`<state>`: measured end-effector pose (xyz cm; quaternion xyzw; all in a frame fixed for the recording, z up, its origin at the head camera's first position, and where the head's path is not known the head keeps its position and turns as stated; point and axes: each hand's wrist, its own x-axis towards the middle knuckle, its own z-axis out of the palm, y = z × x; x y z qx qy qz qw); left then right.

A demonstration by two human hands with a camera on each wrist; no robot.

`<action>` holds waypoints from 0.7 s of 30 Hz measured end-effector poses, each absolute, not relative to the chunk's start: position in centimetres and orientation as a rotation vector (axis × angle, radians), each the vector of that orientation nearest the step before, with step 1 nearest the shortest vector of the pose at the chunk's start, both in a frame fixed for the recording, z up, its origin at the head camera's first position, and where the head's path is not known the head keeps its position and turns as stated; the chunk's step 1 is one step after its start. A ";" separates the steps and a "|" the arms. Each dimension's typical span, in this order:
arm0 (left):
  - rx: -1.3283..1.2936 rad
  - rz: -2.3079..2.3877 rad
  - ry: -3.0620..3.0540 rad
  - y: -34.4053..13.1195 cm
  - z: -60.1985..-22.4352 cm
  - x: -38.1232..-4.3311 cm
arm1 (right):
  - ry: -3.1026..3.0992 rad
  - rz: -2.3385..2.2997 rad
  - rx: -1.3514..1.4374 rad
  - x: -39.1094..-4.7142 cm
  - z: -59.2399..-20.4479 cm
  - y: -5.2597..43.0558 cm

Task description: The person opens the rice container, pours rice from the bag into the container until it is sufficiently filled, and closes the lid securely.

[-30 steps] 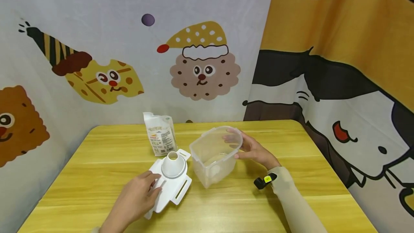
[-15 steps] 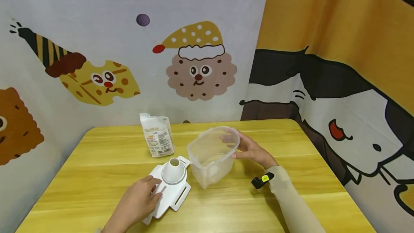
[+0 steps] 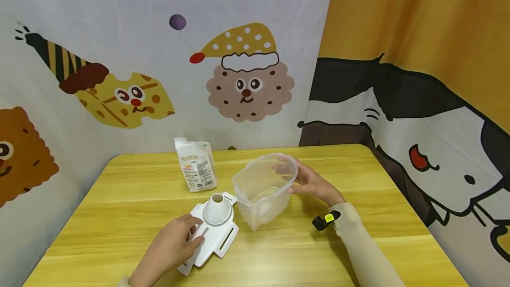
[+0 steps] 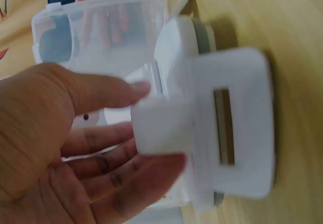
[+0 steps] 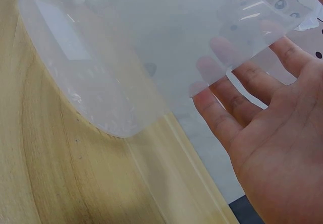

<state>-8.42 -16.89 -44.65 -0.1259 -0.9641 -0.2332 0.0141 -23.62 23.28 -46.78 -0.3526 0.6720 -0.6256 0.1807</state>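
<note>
My left hand [image 3: 169, 245] pinches a white lid [image 3: 209, 242] with a raised cone-shaped spout and slotted side tabs, low over the wooden table. In the left wrist view, my thumb and forefinger lie on opposite edges of a white flap on this lid [image 4: 242, 133]. To its right stands a translucent plastic container [image 3: 260, 211], its top uncovered. My right hand [image 3: 314, 185] rests against the container's rounded end. Its fingertips [image 5: 217, 80] lie nearly straight along the wall and show through the plastic, while the palm stays apart from it.
A white printed bag [image 3: 196, 167] stands upright behind the lid on the wooden table [image 3: 119, 216]. A cartoon-printed cloth [image 3: 151, 34] hangs close behind the table's back edge. A small black device with a yellow label [image 3: 326, 220] sits at the right wrist.
My left hand and the lid have shifted slightly toward me and to the right, away from the bag. The right hand and the container have hardly moved.
</note>
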 end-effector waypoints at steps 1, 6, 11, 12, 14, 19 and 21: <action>-0.405 -0.728 -2.998 -17.0 -44.7 -8.5 | 1.898 -1.766 -0.996 -23.7 -46.8 23.3; -0.451 -0.721 -2.960 -17.6 -44.9 -9.0 | 1.891 -1.767 -1.005 -23.8 -46.9 23.3; -0.461 -0.754 -2.900 -18.2 -44.9 -9.7 | 1.884 -1.774 -1.010 -23.8 -46.8 23.2; -0.465 -0.763 -2.891 -18.4 -44.9 -9.8 | 1.882 -1.775 -1.011 -23.8 -46.8 23.2; -0.473 -0.772 -2.872 -18.7 -44.9 -10.2 | 1.877 -1.778 -1.008 -23.8 -46.8 23.2; -0.483 -0.789 -2.813 -19.7 -45.0 -11.2 | 1.882 -1.775 -1.006 -23.8 -46.8 23.2; -0.465 -0.824 -2.793 -20.1 -45.0 -11.6 | 1.887 -1.769 -1.010 -23.9 -46.8 23.2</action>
